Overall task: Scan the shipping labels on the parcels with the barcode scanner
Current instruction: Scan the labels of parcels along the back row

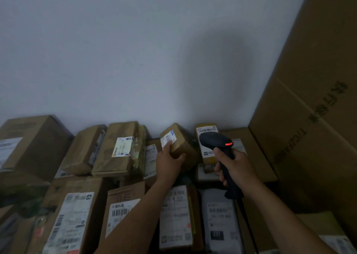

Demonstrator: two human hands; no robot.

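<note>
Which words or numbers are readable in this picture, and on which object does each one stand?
"231": on the grey bag, white on a black patch.
Print on the large carton: too blurred to read.
Labels on the other parcels, including the small box: barcodes visible, text too small to read.

Left hand (169, 165) and right hand (237, 168) outstretched, both curled.

Left hand (170, 162) gripped a small tilted parcel (178, 141); right hand (234, 166) held the barcode scanner (220, 147) beside it.
</note>
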